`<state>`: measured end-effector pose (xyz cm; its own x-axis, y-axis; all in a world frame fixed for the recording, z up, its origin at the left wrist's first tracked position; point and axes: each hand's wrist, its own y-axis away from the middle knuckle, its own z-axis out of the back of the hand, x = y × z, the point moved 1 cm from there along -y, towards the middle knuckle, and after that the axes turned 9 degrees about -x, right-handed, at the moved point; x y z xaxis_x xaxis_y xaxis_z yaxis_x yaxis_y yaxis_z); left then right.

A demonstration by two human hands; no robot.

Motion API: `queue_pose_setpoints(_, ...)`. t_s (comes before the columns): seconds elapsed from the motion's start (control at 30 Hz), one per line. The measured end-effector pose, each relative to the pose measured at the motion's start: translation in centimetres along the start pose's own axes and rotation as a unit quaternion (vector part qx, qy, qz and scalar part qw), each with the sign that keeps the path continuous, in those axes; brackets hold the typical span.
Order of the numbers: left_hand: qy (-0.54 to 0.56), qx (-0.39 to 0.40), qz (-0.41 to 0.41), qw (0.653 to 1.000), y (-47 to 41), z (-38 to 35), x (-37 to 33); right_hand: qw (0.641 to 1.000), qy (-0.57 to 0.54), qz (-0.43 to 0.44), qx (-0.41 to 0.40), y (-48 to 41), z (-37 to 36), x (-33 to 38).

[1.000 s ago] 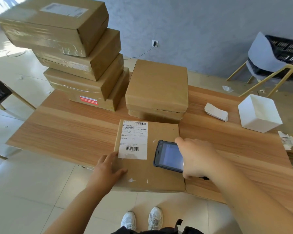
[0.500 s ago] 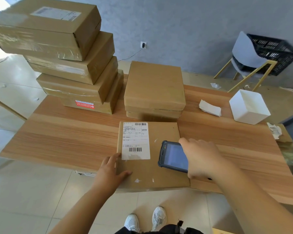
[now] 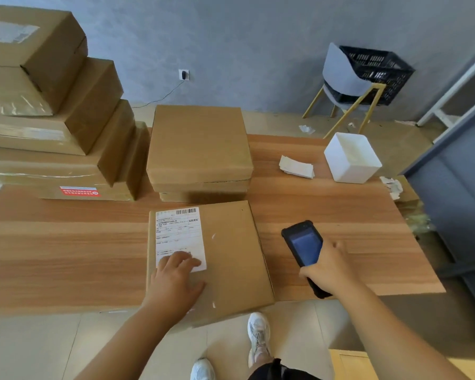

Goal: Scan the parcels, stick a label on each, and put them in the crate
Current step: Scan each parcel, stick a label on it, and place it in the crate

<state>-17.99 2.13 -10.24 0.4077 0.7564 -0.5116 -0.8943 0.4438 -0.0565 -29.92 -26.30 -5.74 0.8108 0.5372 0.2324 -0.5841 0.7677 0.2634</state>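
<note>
Head view: the parcel (image 3: 231, 256) lies flat at the near edge of the bench (image 3: 66, 256), one corner overhanging. The left hand (image 3: 173, 281) rests on it, fingers loosely apart over the lower end of its label (image 3: 180, 234). Just right of the parcel, the right hand (image 3: 329, 267) has its fingers clamped on a scanner (image 3: 303, 245). The crate (image 3: 376, 69) sits on a chair (image 3: 340, 75) by the wall.

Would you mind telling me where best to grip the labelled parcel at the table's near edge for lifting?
Probably by its left and right edges, one hand each, from the near side: the labelled parcel lies flat, wide, and its near edge overhangs the table, so fingers can slip beneath. The right hand holds the scanner and must free up first.
</note>
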Motion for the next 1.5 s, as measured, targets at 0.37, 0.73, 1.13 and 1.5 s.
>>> queue_pose_setpoints(0.37,-0.032,0.047,-0.101,0.993,-3.4,-3.2,-6.8,0.993,-0.007,-0.103,0.053,-6.2,-4.0,-7.1)
queue_pose_setpoints(0.73,-0.047,0.042,-0.093,0.994,-7.7,-5.7,-12.8,0.993,0.030,0.006,0.117,-13.5,-1.9,-8.1)
queue_pose_setpoints(1.13,-0.130,0.198,-0.052,0.970,-18.7,-15.6,-18.6,0.997,-0.051,0.052,0.027,-31.1,2.8,-3.0)
queue_pose_setpoints(1.5,-0.145,0.207,0.004,0.968,-21.2,-19.1,-17.0,0.983,-0.172,-0.046,0.036,-37.4,-0.3,0.1)
